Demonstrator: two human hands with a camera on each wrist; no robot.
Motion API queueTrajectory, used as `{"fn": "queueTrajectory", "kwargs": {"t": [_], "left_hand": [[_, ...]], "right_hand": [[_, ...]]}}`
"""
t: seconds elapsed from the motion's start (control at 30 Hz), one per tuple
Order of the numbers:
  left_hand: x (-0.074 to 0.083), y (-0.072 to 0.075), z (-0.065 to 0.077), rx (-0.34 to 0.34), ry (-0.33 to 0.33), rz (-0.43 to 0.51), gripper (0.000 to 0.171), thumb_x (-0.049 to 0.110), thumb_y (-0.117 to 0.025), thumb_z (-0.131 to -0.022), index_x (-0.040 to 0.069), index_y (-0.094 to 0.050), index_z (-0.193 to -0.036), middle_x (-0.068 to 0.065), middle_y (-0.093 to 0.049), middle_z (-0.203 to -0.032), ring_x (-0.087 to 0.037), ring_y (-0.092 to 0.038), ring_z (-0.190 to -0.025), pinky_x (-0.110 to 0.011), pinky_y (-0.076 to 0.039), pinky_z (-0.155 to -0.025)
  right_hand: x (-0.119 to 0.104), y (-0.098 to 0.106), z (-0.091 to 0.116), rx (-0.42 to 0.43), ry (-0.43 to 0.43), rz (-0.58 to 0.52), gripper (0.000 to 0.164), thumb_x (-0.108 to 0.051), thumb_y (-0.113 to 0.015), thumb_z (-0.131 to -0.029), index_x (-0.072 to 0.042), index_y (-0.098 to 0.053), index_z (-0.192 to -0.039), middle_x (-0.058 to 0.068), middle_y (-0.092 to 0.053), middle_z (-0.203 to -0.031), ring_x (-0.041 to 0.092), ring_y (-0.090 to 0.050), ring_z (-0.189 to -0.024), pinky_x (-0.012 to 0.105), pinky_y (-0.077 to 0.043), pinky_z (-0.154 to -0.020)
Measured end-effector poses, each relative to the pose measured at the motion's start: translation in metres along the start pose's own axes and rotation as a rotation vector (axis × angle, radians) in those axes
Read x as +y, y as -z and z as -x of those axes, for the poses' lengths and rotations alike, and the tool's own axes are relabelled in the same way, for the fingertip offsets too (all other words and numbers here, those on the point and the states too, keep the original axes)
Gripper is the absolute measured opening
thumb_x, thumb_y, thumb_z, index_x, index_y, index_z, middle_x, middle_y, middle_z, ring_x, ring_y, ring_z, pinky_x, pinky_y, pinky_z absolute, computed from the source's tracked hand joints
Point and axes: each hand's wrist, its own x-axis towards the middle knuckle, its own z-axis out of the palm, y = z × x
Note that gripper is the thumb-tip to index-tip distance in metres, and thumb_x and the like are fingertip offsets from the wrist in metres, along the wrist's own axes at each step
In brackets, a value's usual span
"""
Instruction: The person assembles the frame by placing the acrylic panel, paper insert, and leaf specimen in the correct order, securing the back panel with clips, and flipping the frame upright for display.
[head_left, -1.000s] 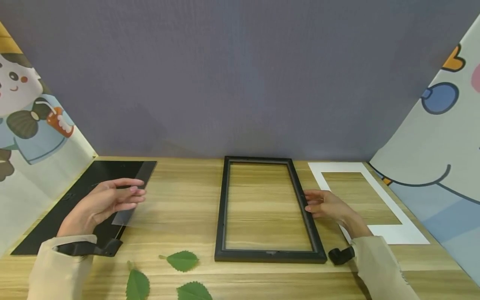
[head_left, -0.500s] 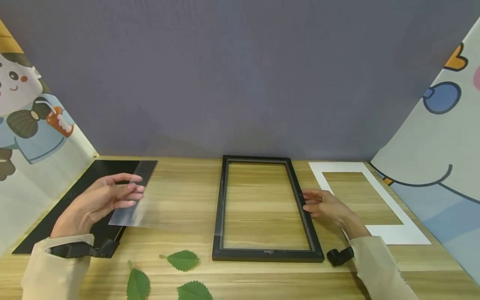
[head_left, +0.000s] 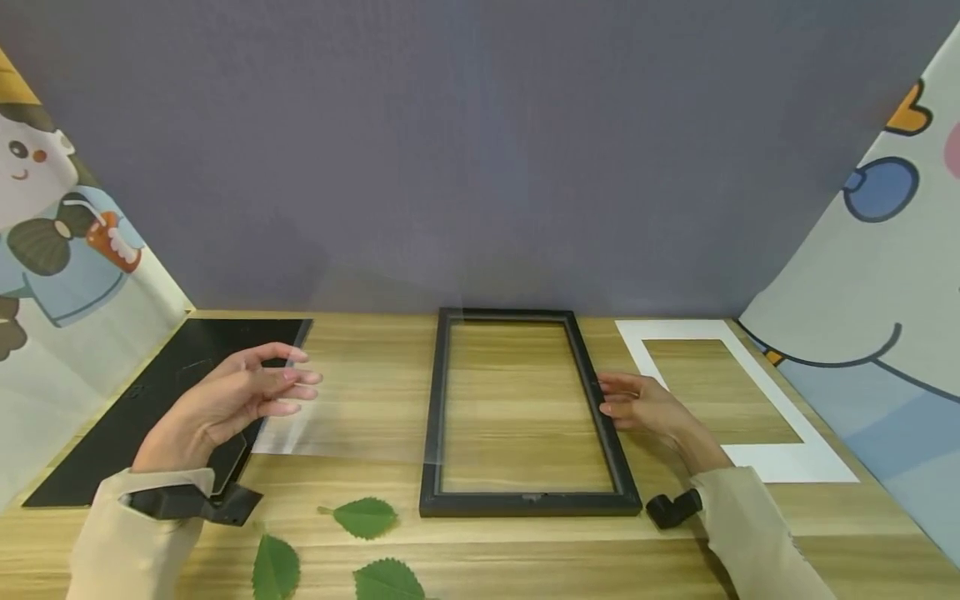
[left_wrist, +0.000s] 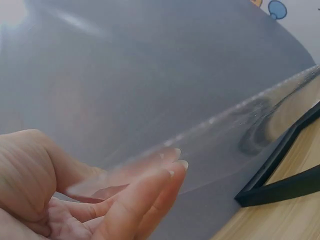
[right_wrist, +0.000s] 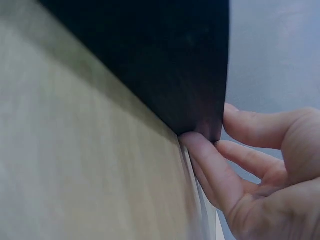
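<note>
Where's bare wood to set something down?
Tabletop in front of the black frame, between leaves and right sleeve, is bare; so is wood inside the white mat. Crowded: between black board and frame, where the left hand holds a clear sheet.

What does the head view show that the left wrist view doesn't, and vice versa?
Only the head view shows the right hand, the white rectangular mat with a cut-out middle, the flat black board and three green toothed leaves.

Only the left wrist view shows a bright white glare in its upper left corner and a dark wavy patch on the thin transparent sheet.

Both show the left hand holding that sheet, the black rectangular frame and the wood-grain table.
</note>
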Motion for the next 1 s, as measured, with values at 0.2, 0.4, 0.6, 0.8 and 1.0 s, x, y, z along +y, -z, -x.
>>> {"fn": "queueTrajectory", "kwargs": {"t": [0.2, 0.4, 0.6, 0.8, 1.0], "left_hand": [[-0.001, -0.008, -0.002, -0.025, -0.004, -0.023, 0.022, -0.006, -0.043, -0.097, 0.008, -0.053, -0.109, -0.008, -0.072, -0.101, -0.017, -0.071, -0.089, -0.023, -0.057, -0.07], [-0.005, -0.022, -0.009, -0.024, 0.007, -0.018, 0.021, -0.006, -0.043, -0.097, 0.009, -0.052, -0.11, -0.007, -0.072, -0.101, -0.016, -0.071, -0.089, -0.024, -0.057, -0.07], [-0.016, -0.044, -0.019, 0.021, 0.064, -0.041, 0.018, -0.002, -0.047, -0.097, 0.01, -0.052, -0.109, -0.003, -0.072, -0.099, -0.013, -0.071, -0.086, -0.022, -0.057, -0.069], [-0.026, -0.061, -0.029, 0.084, 0.089, -0.103, 0.017, 0.0, -0.046, -0.097, 0.009, -0.047, -0.111, 0.001, -0.071, -0.096, -0.01, -0.07, -0.085, -0.019, -0.056, -0.069], [-0.035, -0.07, -0.036, 0.107, 0.068, -0.102, 0.017, -0.001, -0.046, -0.097, 0.007, -0.045, -0.112, 0.002, -0.071, -0.095, -0.01, -0.07, -0.086, -0.02, -0.056, -0.069]], "right_hand": [[0.001, -0.003, -0.002, 0.018, 0.001, -0.026, 0.066, -0.007, -0.061, -0.091, 0.008, -0.027, -0.145, 0.036, -0.03, -0.144, 0.044, -0.042, -0.127, 0.037, -0.055, -0.085], [-0.001, -0.006, -0.003, 0.024, 0.014, -0.031, 0.064, -0.006, -0.06, -0.091, 0.008, -0.028, -0.145, 0.035, -0.031, -0.145, 0.046, -0.041, -0.129, 0.039, -0.054, -0.088], [-0.002, -0.008, -0.002, 0.03, 0.006, -0.029, 0.063, -0.006, -0.06, -0.092, 0.007, -0.029, -0.145, 0.034, -0.032, -0.145, 0.046, -0.041, -0.129, 0.039, -0.054, -0.088], [-0.001, -0.007, -0.003, 0.032, 0.011, -0.034, 0.063, -0.006, -0.06, -0.092, 0.007, -0.029, -0.145, 0.034, -0.032, -0.145, 0.045, -0.041, -0.129, 0.037, -0.054, -0.087], [0.001, -0.009, -0.004, 0.03, 0.018, -0.047, 0.063, -0.007, -0.06, -0.092, 0.007, -0.029, -0.145, 0.034, -0.031, -0.145, 0.046, -0.041, -0.129, 0.04, -0.054, -0.088]]}}
